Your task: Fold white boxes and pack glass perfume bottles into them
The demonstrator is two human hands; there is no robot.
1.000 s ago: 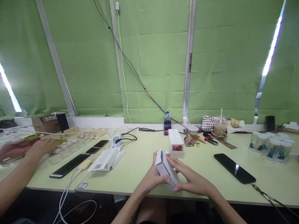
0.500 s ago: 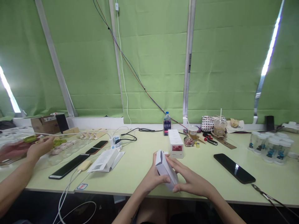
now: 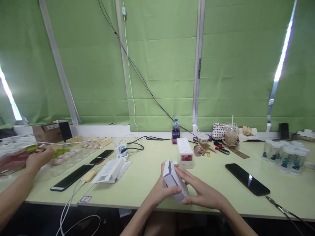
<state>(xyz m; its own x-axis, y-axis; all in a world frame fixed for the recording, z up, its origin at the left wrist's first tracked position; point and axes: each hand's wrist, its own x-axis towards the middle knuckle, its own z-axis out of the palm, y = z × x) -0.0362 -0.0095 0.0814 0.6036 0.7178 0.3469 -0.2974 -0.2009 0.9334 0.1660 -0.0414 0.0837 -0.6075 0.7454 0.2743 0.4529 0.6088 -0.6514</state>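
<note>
A small white cardboard box [image 3: 174, 178] is held tilted above the front edge of the table, between both hands. My left hand [image 3: 161, 188] wraps its left side, thumb across the near face. My right hand [image 3: 197, 190] grips the other side, fingers along the top edge and thumb near the lower end. Just beyond stands a row of white boxes [image 3: 185, 155], the nearest with a red picture on its front. A flattened white carton [image 3: 110, 170] lies to the left.
Another person's hand [image 3: 40, 157] works at the far left by a clear tray [image 3: 57, 168]. Phones [image 3: 247, 178] lie on both sides. Lidded clear jars [image 3: 286, 160], forceps [image 3: 278, 205] and drink cups [image 3: 231, 136] are at right; a bottle [image 3: 176, 131] stands behind the boxes.
My hands and the white box stay almost in place, with the box turned very slightly. At the far left, the other person's hand has shifted a little to the left.
</note>
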